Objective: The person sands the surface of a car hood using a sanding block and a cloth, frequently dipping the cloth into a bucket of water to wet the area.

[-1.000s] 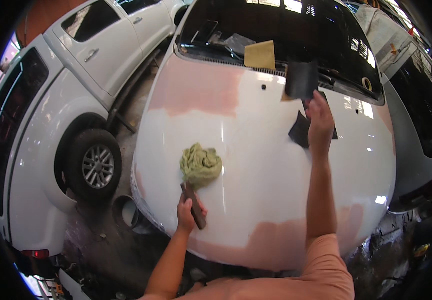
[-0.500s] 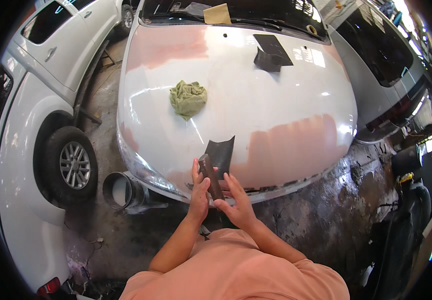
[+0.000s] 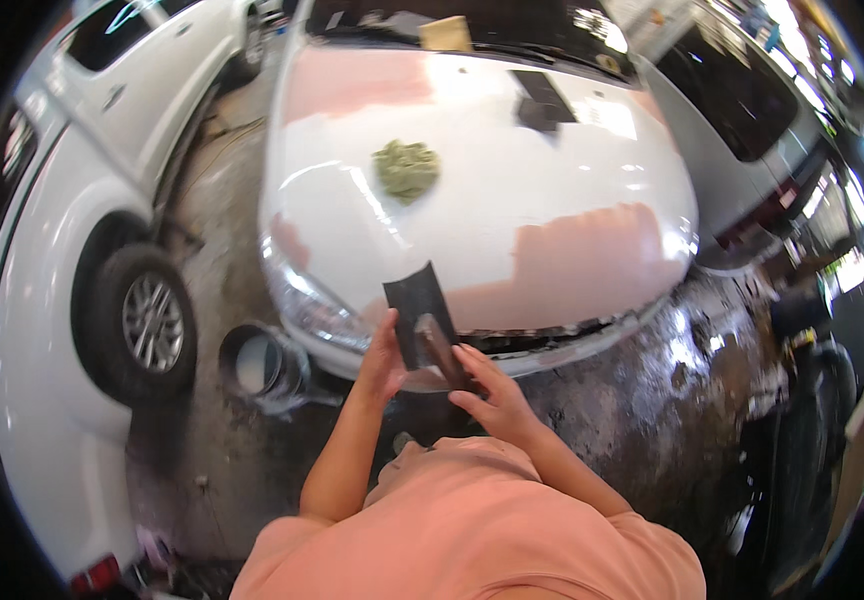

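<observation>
Hands near each other: your left hand [image 3: 382, 366] grips a dark sheet [image 3: 415, 297], your right hand [image 3: 500, 398] a brown block [image 3: 442, 352].
You hold both at the white hood's [image 3: 487, 180] front edge; beyond, a green cloth [image 3: 407, 172] lies crumpled, other dark sheets [image 3: 552, 98] farther back.

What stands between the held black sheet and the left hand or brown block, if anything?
Nothing visible does. The left hand holds the left edge of the black sheet; the right hand holds the brown block, which overlaps the sheet in view. Whether they touch cannot be told.
</observation>
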A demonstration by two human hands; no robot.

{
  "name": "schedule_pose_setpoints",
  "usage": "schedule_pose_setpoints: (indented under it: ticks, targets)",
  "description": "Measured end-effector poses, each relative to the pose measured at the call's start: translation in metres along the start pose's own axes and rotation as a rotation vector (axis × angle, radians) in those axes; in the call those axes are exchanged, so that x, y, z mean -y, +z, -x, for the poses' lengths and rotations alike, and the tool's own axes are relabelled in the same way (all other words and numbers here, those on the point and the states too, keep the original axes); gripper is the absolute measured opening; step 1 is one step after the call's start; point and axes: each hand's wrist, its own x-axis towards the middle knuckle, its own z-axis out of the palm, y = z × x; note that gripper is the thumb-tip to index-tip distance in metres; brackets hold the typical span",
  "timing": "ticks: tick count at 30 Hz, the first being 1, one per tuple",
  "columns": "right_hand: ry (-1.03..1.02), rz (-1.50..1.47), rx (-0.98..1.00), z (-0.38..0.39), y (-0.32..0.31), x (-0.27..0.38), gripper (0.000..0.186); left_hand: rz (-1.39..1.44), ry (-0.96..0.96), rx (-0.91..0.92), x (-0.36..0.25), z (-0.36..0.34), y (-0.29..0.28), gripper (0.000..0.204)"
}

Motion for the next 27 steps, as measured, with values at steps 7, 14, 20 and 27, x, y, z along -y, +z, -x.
schedule_pose_setpoints:
  ticks: [7, 14, 20, 27]
  targets:
    - [0.339, -0.447, 0.108, 0.021, -0.012, -0.042, 0.067, -0.005, 0.091, -0.12, 0.025, 0.023, -0.018, 0.032]
    - [0.513, -0.462, 0.076, 0.049, -0.074, -0.116, 0.067, -0.121, 0.032, -0.254, 0.089, 0.02, -0.005, 0.029]
    - [0.252, -0.25, -0.03, 0.066, -0.11, -0.125, 0.057, -0.117, 0.027, -0.281, 0.124, -0.002, 0.015, 0.028]
    - [-0.117, 0.186, -0.158, 0.021, -0.123, -0.105, 0.051, -0.135, 0.112, -0.215, 0.144, -0.017, 0.063, 0.029]
